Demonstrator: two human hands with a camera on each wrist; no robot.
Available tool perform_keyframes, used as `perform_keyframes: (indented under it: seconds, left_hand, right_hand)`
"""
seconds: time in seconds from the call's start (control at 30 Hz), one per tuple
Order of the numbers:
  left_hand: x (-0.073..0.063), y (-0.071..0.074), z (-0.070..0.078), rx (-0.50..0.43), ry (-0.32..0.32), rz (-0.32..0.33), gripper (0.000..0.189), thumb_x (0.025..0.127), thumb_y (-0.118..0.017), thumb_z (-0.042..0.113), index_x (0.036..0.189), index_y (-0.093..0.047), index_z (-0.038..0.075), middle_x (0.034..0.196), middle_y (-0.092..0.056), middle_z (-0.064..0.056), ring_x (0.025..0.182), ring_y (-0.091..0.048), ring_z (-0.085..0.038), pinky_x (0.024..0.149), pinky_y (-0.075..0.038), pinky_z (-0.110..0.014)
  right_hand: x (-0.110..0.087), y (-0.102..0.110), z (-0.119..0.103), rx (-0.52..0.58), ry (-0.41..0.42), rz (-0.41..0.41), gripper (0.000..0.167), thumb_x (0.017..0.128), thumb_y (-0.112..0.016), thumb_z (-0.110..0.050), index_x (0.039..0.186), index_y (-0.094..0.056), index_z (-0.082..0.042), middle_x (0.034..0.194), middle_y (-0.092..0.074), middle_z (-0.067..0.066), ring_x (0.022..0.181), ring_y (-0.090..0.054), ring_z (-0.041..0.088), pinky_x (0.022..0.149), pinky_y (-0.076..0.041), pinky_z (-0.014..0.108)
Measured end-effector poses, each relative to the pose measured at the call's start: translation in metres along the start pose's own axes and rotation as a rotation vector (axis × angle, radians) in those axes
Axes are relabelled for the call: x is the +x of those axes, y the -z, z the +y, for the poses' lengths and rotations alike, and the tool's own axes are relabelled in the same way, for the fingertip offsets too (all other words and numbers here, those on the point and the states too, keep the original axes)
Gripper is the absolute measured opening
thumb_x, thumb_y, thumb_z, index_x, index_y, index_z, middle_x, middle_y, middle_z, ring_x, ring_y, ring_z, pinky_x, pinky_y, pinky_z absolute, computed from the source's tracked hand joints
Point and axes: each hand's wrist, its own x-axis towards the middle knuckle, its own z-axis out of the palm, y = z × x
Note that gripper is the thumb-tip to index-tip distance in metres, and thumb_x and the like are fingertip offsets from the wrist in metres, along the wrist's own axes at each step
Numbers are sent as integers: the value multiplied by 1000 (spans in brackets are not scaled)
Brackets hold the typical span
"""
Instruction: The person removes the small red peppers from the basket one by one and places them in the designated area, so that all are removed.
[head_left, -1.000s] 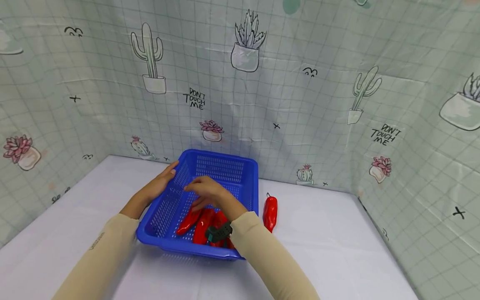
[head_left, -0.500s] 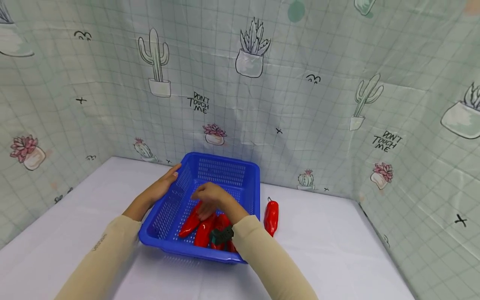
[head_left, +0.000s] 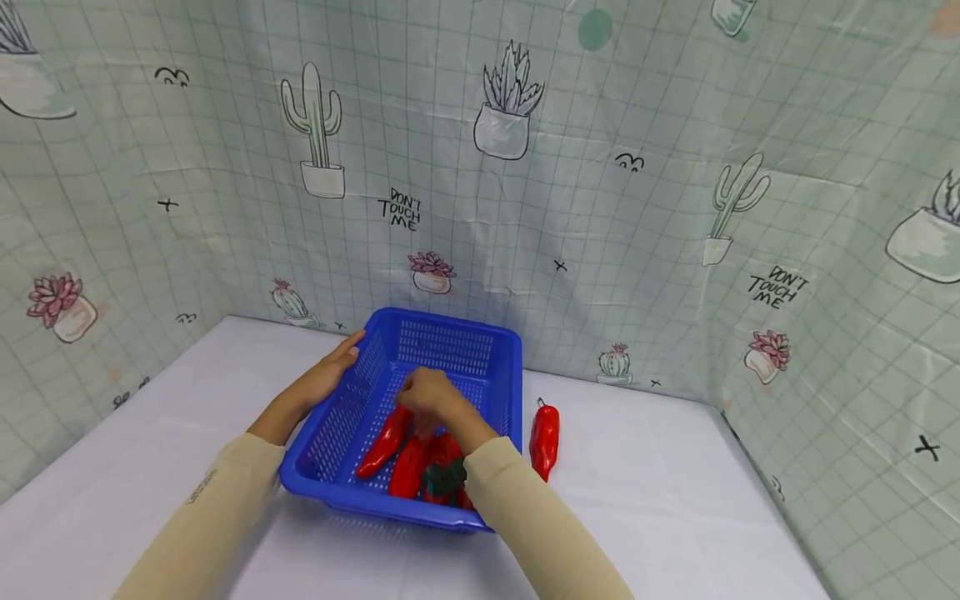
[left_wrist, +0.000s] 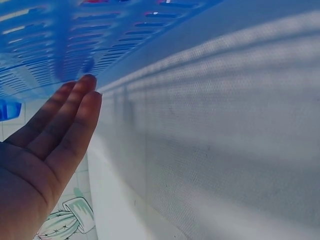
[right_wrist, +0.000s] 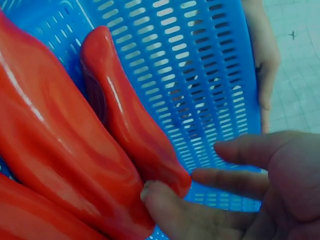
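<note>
Several glossy red peppers lie side by side in a blue perforated plastic basket (head_left: 378,505). My right hand (head_left: 432,398) reaches down into it and pinches the upper end of the leftmost pepper (head_left: 384,450). In the right wrist view, thumb and a finger (right_wrist: 227,181) meet that pepper's tip from either side, while a fatter pepper (right_wrist: 65,150) lies alongside. My left hand (head_left: 324,379) rests along the basket's left outer wall. Its fingers (left_wrist: 75,130) look straight in the left wrist view and touch the blue wall. The right forearm partly hides the rightmost peppers.
One more red pepper (head_left: 545,440) lies on the white tabletop (head_left: 660,492), just right of the basket. A patterned cloth (head_left: 600,208) with cactus drawings hangs behind and at both sides. The basket's far edge stands close to it.
My right hand has lowered and shifted slightly right, and its fingers have come together on the leftmost pepper's upper end. The left hand stays against the basket. The head view has tilted slightly.
</note>
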Motion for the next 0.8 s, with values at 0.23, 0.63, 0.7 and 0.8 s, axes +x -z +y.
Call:
perform_keyframes:
  seconds: [0.23, 0.63, 0.7, 0.8]
  left_hand:
    - [-1, 1, -1, 10, 26, -11, 55, 109, -19, 27, 158, -1, 8, 160, -6, -31, 144, -17, -51, 115, -18, -63]
    - [1, 2, -2, -5, 23, -23, 56, 109, -18, 27, 158, 1, 9, 159, -7, -31, 141, -25, -53, 112, -29, -60]
    - [1, 2, -1, -10, 27, -30, 56, 109, -18, 27, 158, 2, 9, 159, -7, -32, 141, -26, -53, 111, -30, -61]
    - [0, 4, 0, 2, 25, -18, 56, 109, -18, 28, 158, 1, 9, 160, -7, -31, 142, -24, -53, 112, -27, -61]
  right_hand:
    - [4, -7, -1, 93, 54, -212, 36, 95, -64, -17, 127, -63, -1, 98, -70, 19, 73, -73, 33, 59, -59, 38]
    - [16, -19, -7, 139, 94, -153, 49, 91, -66, -6, 138, -54, -3, 131, -58, 21, 92, -71, 34, 72, -60, 40]
    - [18, -19, -6, 168, 73, -161, 57, 88, -71, -5, 140, -50, -5, 133, -56, 21, 94, -71, 34, 75, -60, 41]
    - [21, -19, -5, 200, 48, -171, 64, 84, -76, -6, 142, -48, -4, 132, -56, 21, 96, -70, 34, 77, -59, 42]
